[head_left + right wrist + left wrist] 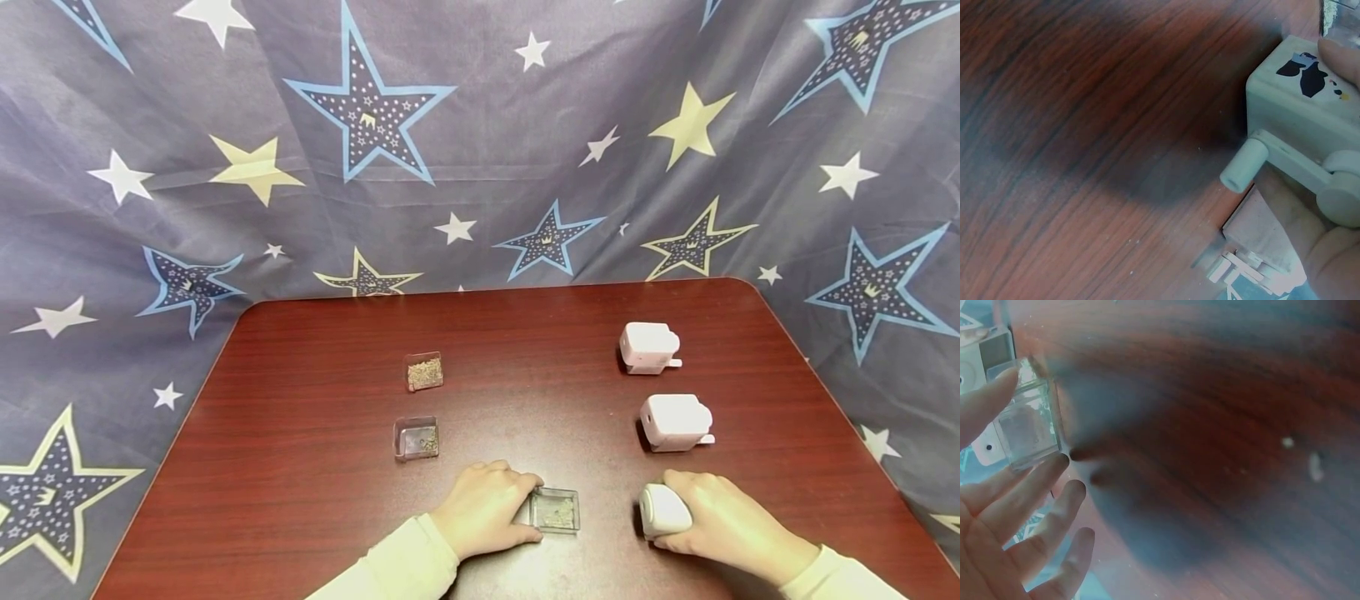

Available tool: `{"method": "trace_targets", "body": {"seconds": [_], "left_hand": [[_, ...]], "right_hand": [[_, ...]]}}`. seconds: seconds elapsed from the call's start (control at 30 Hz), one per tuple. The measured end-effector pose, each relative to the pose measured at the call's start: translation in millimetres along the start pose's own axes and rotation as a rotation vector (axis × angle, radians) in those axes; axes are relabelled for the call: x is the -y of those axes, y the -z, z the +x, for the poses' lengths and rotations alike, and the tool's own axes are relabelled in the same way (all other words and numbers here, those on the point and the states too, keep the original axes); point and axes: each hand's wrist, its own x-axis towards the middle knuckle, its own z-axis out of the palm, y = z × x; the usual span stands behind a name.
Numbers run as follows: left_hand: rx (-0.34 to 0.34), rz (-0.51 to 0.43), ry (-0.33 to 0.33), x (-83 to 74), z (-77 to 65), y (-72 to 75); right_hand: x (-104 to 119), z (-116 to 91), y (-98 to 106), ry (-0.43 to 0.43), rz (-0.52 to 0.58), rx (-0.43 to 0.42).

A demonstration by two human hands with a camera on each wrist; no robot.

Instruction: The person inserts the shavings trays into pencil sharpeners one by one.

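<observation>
My left hand [487, 510] grips a clear plastic shavings drawer [557, 511] near the table's front edge, thumb on one side and fingers on the other. Some pale shavings lie inside it; the left wrist view shows the drawer [1030, 428] between thumb and fingers. To the right, my right hand [727, 517] holds a white pencil sharpener [664, 510], apart from the drawer. The right wrist view reveals its crank handle [1244, 165] and a dark cartoon sticker [1311, 78] on the body.
Two more white crank sharpeners stand on the right, one nearer [675, 421] and one farther [648, 346]. On the left sit two clear drawers, one full of shavings [425, 372] and one with a few [416, 439]. A star-patterned cloth [480, 150] hangs behind the brown table [300, 400].
</observation>
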Motion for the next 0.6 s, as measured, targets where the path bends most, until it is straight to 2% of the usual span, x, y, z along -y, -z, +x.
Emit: {"method": "trace_targets", "body": {"seconds": [0.33,0.6], "left_hand": [[-0.006,0.016,-0.019,-4.9,8.3,-0.3],[-0.029,0.024,-0.025,-9.8,15.7,-0.3]], "right_hand": [[-1,-1,-1,0.027,-0.005,-0.036],[-1,-1,-1,0.024,-0.001,-0.03]]}}
